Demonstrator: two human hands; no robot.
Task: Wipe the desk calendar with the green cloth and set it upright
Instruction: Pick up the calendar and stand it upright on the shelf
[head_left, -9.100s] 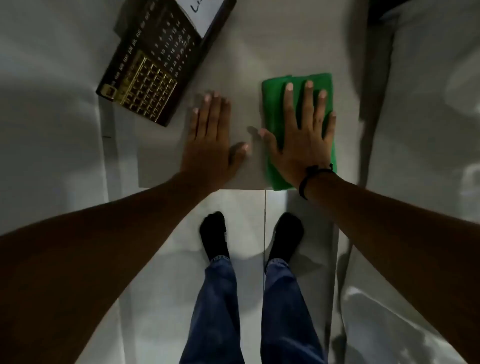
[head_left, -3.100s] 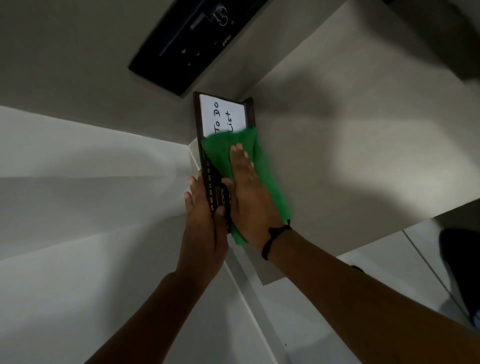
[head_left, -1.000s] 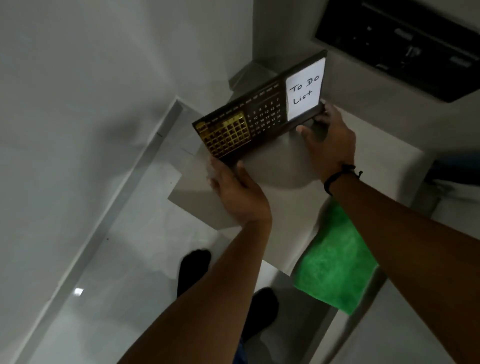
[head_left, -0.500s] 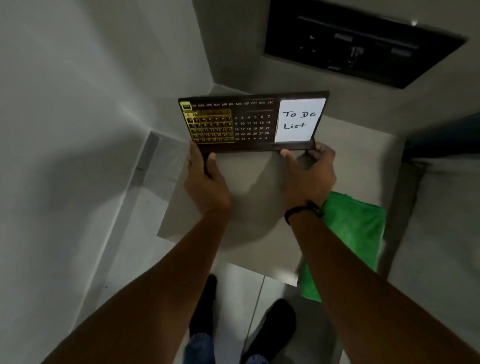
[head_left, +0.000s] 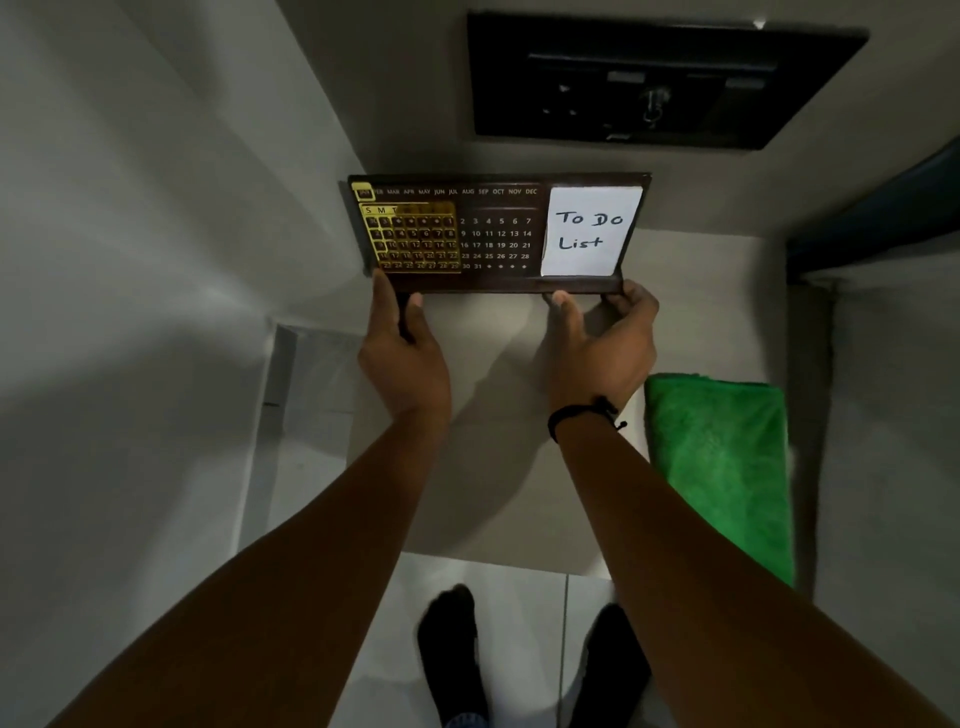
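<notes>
The dark brown desk calendar (head_left: 496, 234) stands upright at the back of the small grey table (head_left: 498, 493), facing me, with a gold date frame on its left and a white "To Do List" note on its right. My left hand (head_left: 402, 353) grips its lower left corner. My right hand (head_left: 602, 343) holds its lower right edge, fingers curled around the base. The folded green cloth (head_left: 722, 467) lies flat on the table's right side, beside my right forearm, untouched.
A black wall panel (head_left: 649, 78) hangs above the calendar. White walls close in on the left and behind. A grey surface (head_left: 893, 441) adjoins the table on the right. My feet in dark socks (head_left: 452, 649) stand on the tiled floor below the front edge.
The cloth was set down on the table's right side. Both hands lifted the calendar from tilted to upright and squared it against the back of the table.
</notes>
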